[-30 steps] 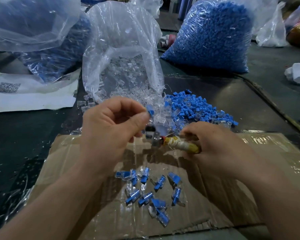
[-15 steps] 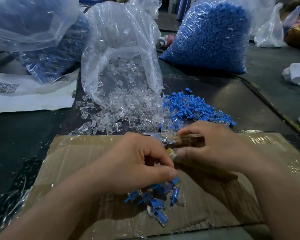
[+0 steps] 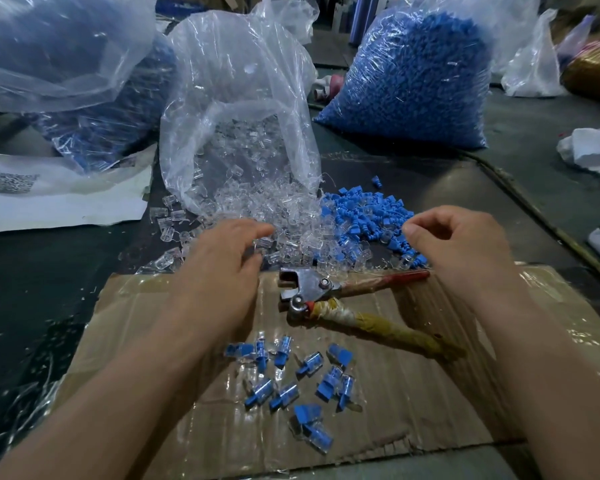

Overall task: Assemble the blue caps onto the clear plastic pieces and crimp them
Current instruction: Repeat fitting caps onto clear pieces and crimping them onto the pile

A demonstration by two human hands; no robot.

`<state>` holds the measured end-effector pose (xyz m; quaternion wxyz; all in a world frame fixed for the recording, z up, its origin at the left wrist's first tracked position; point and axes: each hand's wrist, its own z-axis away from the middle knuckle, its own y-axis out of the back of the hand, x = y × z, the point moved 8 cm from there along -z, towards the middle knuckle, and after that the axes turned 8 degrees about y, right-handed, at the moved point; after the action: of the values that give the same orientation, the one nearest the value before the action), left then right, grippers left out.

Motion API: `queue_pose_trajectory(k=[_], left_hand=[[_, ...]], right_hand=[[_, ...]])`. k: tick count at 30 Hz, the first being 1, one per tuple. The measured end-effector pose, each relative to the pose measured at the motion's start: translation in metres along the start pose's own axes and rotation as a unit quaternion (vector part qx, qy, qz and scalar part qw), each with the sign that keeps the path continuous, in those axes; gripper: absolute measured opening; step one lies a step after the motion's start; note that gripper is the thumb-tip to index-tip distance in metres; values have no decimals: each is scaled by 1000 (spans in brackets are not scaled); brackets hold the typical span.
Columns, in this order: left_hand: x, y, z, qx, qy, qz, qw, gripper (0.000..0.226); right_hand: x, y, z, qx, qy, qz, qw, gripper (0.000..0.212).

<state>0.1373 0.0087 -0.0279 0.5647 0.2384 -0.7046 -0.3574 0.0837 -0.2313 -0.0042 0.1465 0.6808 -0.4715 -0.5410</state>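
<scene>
Left hand (image 3: 219, 271), right hand (image 3: 461, 251), one crimper (image 3: 312, 289), eleven capped pieces (image 3: 284, 394)

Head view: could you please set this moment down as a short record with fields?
Left hand: fingers relaxed, at the near edge of the clear pieces
Right hand: loosely curled, nothing seen in it, beside the loose blue caps
Pliers: lying unheld on the cardboard, handles apart
Finished pieces: scattered on the cardboard, nearer the person
</scene>
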Motion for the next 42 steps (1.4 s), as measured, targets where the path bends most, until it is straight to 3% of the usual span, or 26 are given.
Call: queue_pose_trajectory(k=[5,13,17,23,27,30,42], left_hand=[[-1,-22,0,-62,-53,-130,988,42],[-5,-6,-3,19,-31,-69,997,21],[-4,-2,0,37,-13,-27,999,25],[4,17,7,82,-5,96,992,12],[9,15,11,54,-5,140,989,15],[9,14,11,36,-5,165,986,20],[12,10,12,16,-16,169,985,15]], right_hand=[[4,0,-1,14,-10,-1,1000,25],[4,6,-2,36,-14,-15,999,22],[11,11,-4,47,-28,-4,999,11],[28,2,-6,-48,-37,103,993,6],[37,-9,-7,-120,-56,185,974,24],[36,-14,-8,-155,-42,223,962,22],[27,-24,-12,-191,-2,162,968,18]])
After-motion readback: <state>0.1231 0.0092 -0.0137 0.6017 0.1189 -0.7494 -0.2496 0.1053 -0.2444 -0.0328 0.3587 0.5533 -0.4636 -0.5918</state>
